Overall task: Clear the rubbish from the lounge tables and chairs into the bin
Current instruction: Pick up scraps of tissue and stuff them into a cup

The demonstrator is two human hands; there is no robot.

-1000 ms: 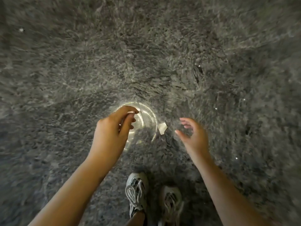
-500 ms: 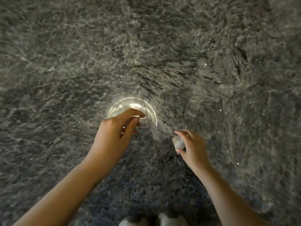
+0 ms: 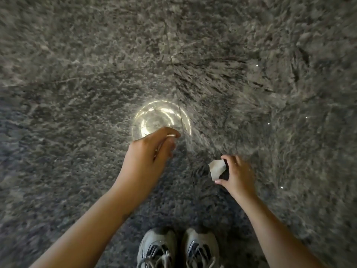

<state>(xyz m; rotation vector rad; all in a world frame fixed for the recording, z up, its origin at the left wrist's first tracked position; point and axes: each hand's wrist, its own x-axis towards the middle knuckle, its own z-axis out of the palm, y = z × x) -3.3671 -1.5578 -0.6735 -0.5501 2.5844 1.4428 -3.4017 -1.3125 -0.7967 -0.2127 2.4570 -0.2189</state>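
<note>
Scrap: a small white scrap [image 3: 217, 168], paper by the look of it, with ragged edges, is held above the carpet, right of centre in the head view.
Right hand: the right hand [image 3: 238, 175] pinches the scrap between thumb and fingertips, thumb on the near side and fingers curled over the far side.
Clear cup: a clear cup [image 3: 160, 118] is seen from straight above, to the left of the scrap and farther from the body. Its rim and base show as bright rings. Whether it stands on the carpet or hangs clear of it cannot be told.
Left hand: the left hand [image 3: 148, 157] grips the cup's near rim with thumb and forefinger — the other fingers are curled beneath.
Hands: apart, each with its own piece of rubbish.
Carpet: a shaggy grey carpet [image 3: 77, 74] fills the whole view, with a few tiny bright specks [image 3: 257, 65] on the right.
Shoes: two pale laced shoes [image 3: 158, 248] at the bottom edge — toes side by side, between the bare forearms.
</note>
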